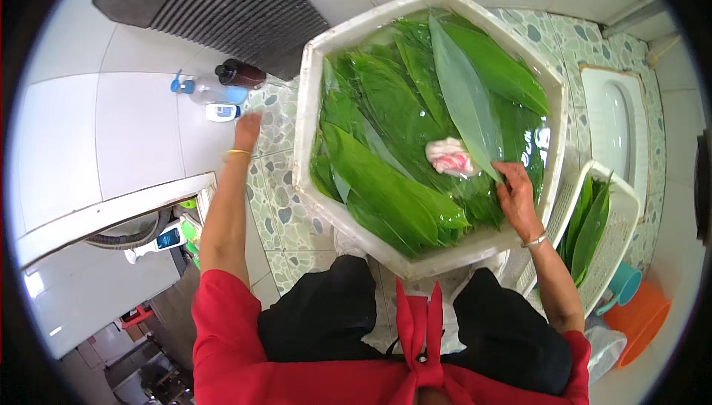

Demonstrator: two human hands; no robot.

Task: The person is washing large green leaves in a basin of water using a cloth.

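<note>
Between my knees stands a white tub of water filled with broad green leaves. At its near right side, my right hand pinches the tip of a long pale-sided leaf that lies across the others. A wet, crumpled white and pink cloth rests on the leaves, left of that hand. My left hand is outside the tub on the left, near a white bottle with a dark blue cap. Motion blur hides its fingers, and I cannot tell whether it holds anything.
Clear and dark bottles, a clear one with a blue top and a dark one, stand by a ribbed dark plastic panel. Rightward are a white basket holding leaves, a teal mug, an orange bucket and a squat toilet.
</note>
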